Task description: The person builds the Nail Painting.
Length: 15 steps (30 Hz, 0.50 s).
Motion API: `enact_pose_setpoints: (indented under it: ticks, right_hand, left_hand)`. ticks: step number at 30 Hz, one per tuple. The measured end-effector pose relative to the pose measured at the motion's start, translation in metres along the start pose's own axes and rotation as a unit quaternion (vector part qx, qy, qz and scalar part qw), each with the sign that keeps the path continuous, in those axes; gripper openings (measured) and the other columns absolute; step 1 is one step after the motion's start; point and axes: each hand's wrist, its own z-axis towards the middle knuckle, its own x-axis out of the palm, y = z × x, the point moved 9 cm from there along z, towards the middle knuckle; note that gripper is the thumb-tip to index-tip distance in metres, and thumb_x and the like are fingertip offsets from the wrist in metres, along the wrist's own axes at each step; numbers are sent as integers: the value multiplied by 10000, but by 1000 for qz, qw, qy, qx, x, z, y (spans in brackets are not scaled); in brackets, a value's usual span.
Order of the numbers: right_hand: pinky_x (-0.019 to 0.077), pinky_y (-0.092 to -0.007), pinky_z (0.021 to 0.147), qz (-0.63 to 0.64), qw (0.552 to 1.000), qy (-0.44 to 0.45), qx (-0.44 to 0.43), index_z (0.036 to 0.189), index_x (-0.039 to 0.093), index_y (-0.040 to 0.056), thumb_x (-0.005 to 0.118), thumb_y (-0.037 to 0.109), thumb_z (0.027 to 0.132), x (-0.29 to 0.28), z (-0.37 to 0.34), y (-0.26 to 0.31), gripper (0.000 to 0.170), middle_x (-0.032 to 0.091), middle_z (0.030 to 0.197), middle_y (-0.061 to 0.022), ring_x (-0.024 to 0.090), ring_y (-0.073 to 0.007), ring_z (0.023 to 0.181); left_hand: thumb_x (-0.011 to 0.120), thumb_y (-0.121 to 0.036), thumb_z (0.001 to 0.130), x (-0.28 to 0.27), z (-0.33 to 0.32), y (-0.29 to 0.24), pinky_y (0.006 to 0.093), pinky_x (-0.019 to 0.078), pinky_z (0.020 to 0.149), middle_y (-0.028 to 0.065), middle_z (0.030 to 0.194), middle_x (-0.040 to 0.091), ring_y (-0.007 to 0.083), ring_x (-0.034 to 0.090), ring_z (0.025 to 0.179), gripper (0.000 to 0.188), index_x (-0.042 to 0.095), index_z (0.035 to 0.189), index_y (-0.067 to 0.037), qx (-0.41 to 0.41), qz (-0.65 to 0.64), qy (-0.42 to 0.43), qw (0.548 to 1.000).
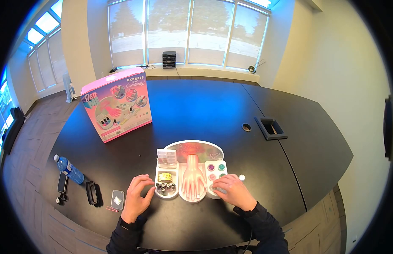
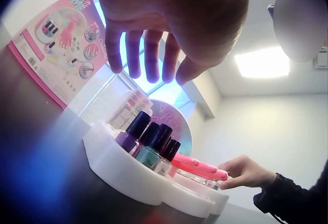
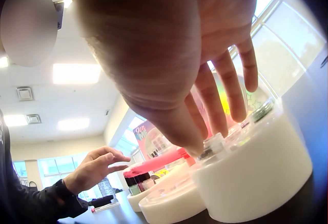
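A white nail-art stand point(image 2: 123, 178) holds a pink model hand point(image 1: 192, 180) in its middle. Several dark-capped nail polish bottles point(image 2: 148, 154) stand in its left section, with a yellow patterned roll point(image 1: 165, 177) behind them. Glitter pots point(image 1: 221, 167) fill the right section. My right hand point(image 1: 235, 192) reaches over that section, thumb and index finger pinching a small clear jar point(image 3: 212, 147) at its near end. Beside the polish bottles, my left hand point(image 1: 138, 197) hovers with relaxed fingers, holding nothing.
A pink toy box point(image 1: 116, 106) stands at the back left. A water bottle point(image 1: 69, 169), a phone point(image 1: 62, 182), a black strap-like item point(image 1: 92, 193) and a clear case point(image 1: 117, 199) lie on the left. A small white round piece point(image 1: 241, 178) sits right of the stand.
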Motion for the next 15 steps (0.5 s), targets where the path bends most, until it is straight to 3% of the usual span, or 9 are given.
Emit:
enact_pose_setpoints:
  ticks: [15]
  right_hand:
    - [521,-425,1039,-19,1000,-21,6,1060,815,121,843,176,919,-7,-4,-6,154,803,1169,1,715,-240,1149]
  left_hand:
    - [841,-13,892,0,0,2,464,567,1030,125,1169,739,358,697,1233,196,758,1069,-26,-3,4,2,1000]
